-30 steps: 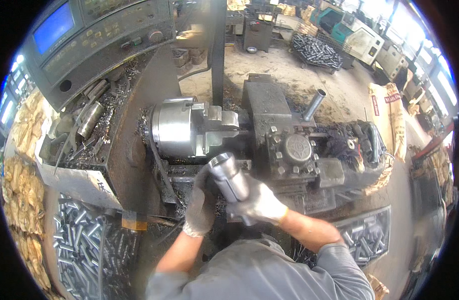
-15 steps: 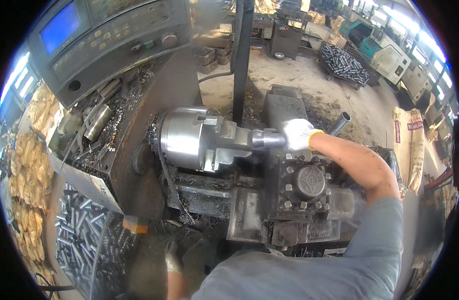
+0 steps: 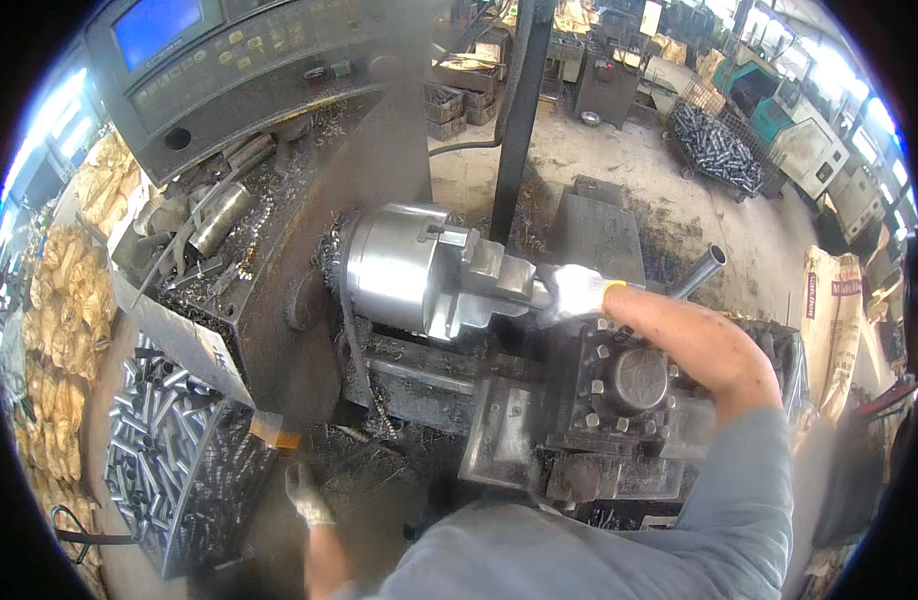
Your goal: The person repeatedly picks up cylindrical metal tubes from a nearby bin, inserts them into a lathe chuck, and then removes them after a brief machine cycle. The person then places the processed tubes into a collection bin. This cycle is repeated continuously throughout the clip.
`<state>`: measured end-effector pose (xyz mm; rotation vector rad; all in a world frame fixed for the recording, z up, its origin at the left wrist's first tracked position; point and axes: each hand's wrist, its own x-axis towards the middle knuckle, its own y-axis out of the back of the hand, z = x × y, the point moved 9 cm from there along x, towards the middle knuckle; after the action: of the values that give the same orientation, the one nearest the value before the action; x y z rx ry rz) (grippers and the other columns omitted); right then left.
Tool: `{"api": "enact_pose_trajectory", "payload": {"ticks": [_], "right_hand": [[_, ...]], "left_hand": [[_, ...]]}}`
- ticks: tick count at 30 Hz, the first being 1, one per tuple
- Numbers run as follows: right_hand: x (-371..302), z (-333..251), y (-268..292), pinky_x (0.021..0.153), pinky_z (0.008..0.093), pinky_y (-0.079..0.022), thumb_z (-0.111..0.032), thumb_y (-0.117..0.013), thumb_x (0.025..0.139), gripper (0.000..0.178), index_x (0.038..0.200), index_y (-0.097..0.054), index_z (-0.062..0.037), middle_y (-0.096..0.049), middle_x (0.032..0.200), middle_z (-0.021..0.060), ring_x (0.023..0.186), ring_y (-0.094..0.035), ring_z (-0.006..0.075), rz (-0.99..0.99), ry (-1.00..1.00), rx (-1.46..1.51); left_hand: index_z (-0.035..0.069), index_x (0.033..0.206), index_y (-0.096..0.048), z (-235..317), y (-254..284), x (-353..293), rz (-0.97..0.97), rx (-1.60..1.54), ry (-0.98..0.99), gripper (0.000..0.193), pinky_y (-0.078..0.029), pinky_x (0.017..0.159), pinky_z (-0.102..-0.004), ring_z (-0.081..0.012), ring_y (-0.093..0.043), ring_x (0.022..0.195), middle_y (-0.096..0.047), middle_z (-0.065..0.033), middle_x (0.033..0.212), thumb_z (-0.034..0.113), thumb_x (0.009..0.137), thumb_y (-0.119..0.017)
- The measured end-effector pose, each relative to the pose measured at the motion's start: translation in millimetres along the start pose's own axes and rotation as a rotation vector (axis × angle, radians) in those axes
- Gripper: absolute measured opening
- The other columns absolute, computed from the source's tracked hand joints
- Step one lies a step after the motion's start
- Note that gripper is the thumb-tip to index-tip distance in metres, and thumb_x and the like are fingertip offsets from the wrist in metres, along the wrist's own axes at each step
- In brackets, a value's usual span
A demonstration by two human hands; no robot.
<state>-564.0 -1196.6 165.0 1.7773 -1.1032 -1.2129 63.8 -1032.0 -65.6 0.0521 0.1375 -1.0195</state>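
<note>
A round steel lathe chuck (image 3: pixel 391 270) with stepped jaws (image 3: pixel 487 282) faces right in the middle. My right hand (image 3: pixel 576 294), in a white glove, is closed around a short metal tube (image 3: pixel 541 296) at the right end of the jaws. Most of that tube is hidden by the glove. Below my right forearm is the square tool post (image 3: pixel 619 385), ringed with bolts. My left hand (image 3: pixel 309 497), also gloved, is low on the left, fingers stretched out and slightly blurred, with nothing seen in it. Nearest to it is a bin (image 3: pixel 211 490) of cut metal tubes (image 3: pixel 154 440).
A control panel (image 3: pixel 249 60) with a blue screen stands at the upper left. Metal chips and scrap lie on the ledge (image 3: pixel 229 255) below it. A pipe (image 3: pixel 701 270) sticks up beyond my right arm. A dark post (image 3: pixel 519 130) rises behind the chuck. Sacks (image 3: pixel 829 320) stand at the right.
My right hand has come closer to the chuck jaws, covering more of the metal tube. My left hand has moved left, toward the bin of tubes. The view has shifted a little.
</note>
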Motion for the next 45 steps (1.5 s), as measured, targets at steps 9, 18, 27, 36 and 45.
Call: {"api": "enact_pose_trajectory", "payload": {"ticks": [9,18,27,36,45], "right_hand": [[-11,41,-16,0.074,0.047,-0.06,-0.045,-0.082,0.069,0.049,0.093,-0.079,-0.0016,-0.078,0.086,0.0221,0.079,-0.077,0.0368,-0.184,-0.182,-0.064],[-5,44,-19,0.072,0.047,-0.057,-0.044,-0.08,0.072,0.049,0.095,-0.078,-0.0003,-0.075,0.085,0.0238,0.076,-0.074,0.0354,-0.168,-0.138,-0.15],[-10,31,-13,0.075,0.047,-0.058,-0.043,-0.079,0.073,0.05,0.099,-0.078,-0.0007,-0.077,0.091,0.0236,0.082,-0.074,0.038,-0.192,-0.149,-0.11],[-9,33,-11,0.066,0.0471,-0.055,-0.042,-0.082,0.074,0.046,0.09,-0.077,0.0008,-0.075,0.082,0.0225,0.071,-0.072,0.0344,-0.137,-0.134,-0.096],[-10,33,-12,0.064,0.046,-0.054,-0.04,-0.081,0.075,0.043,0.089,-0.077,0.0007,-0.074,0.078,0.0211,0.066,-0.07,0.0334,-0.139,-0.103,-0.09]], "left_hand": [[0.006,0.148,-0.057,53,-372,-109,-0.927,-0.771,0.712,0.046,-0.054,0.108,-0.0522,-0.0348,-0.068,0.119,-0.07,-0.0165,0.128,0.029,0.109,-0.058],[0.01,0.146,-0.061,18,-424,-88,-0.949,-0.894,0.485,0.041,-0.047,0.119,-0.0577,-0.0337,-0.062,0.136,-0.064,-0.0165,0.147,0.031,0.112,-0.051],[0.007,0.142,-0.06,106,-502,-57,-0.706,0.115,-0.814,0.052,-0.05,0.111,-0.0467,-0.0328,-0.063,0.128,-0.066,-0.0148,0.14,0.036,0.099,-0.066],[0.004,0.121,-0.073,141,-486,-83,-0.337,0.468,-1.291,0.038,-0.055,0.099,-0.0506,-0.0394,-0.069,0.11,-0.073,-0.0171,0.12,0.031,0.094,-0.071],[0.008,0.144,-0.06,81,-492,-48,-0.732,-0.277,-0.409,0.054,-0.051,0.109,-0.0558,-0.0355,-0.061,0.131,-0.064,-0.0157,0.142,0.042,0.102,-0.061]]}}
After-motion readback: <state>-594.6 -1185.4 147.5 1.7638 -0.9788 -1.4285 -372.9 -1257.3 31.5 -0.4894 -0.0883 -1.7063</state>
